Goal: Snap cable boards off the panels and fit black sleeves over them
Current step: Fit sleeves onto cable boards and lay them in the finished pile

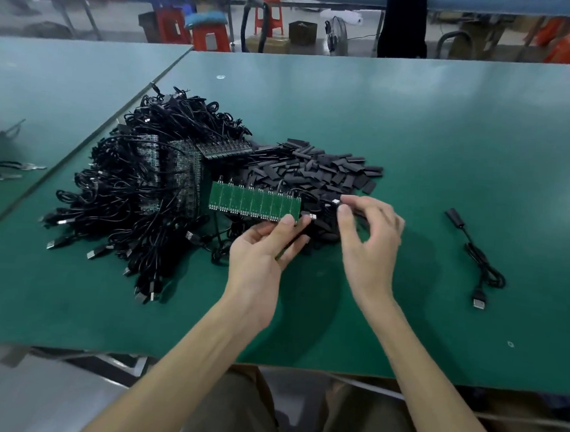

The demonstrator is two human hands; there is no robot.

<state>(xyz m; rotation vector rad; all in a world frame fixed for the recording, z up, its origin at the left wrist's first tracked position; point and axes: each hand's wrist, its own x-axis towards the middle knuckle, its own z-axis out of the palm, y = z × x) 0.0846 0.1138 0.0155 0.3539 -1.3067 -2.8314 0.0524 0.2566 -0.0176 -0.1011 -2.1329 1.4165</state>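
My left hand (265, 248) grips the right end of a green panel (254, 203) of several cable boards, thumb on its front face, held above the table. Black cables hang from the panel's top edge. My right hand (366, 234) pinches a cable's small metal-tipped plug (336, 203) between thumb and forefinger, just right of the panel. Behind my hands lies a heap of flat black sleeves (316, 171). More panels with cables attached (166, 172) are stacked to the left.
A green table mat (448, 142) covers the bench. One finished cable with a sleeve (474, 257) lies at the right. Loose USB plugs (97, 254) spill toward the front left. Stools and boxes stand beyond the far edge.
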